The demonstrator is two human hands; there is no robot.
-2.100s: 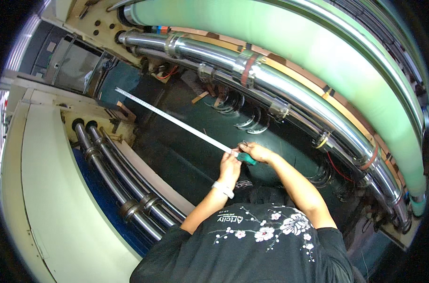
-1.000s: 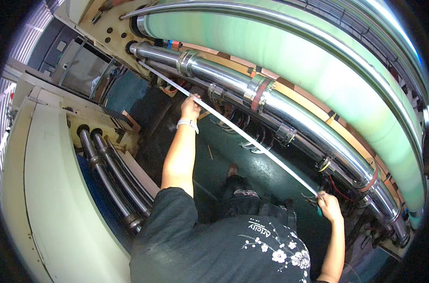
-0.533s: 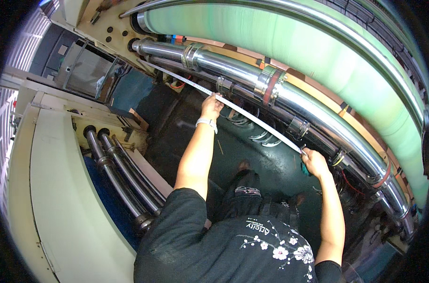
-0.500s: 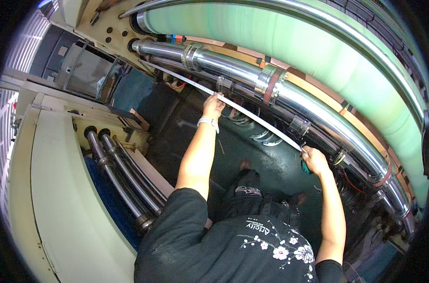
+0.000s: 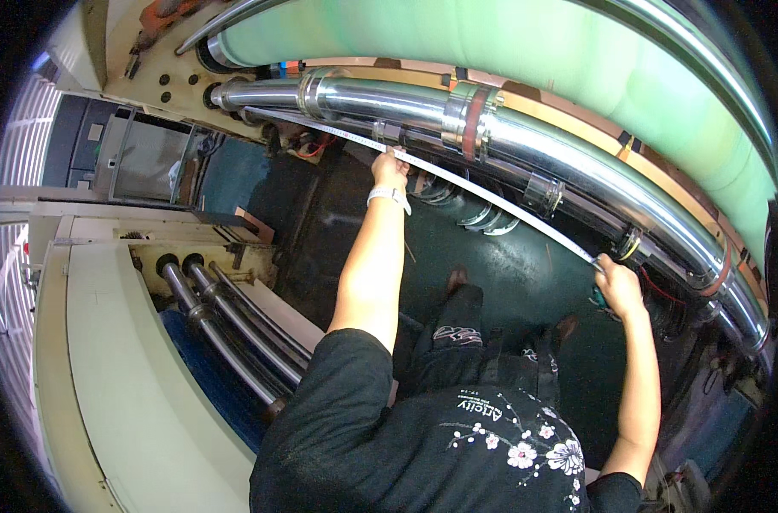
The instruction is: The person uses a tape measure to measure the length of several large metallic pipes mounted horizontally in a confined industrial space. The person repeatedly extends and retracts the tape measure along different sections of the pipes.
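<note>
Tape measure, drawn out but not rewound, runs beside chrome roller; left hand pinches blade, right hand clasps case.

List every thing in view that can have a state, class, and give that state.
Tape blade: drawn out
Tape case: held, partly hidden
Left hand: gripping the blade
Right hand: closed around the case
Wristband: worn
Green roller: mounted; turning or not, cannot tell
Chrome roller: mounted, collars fitted
</note>
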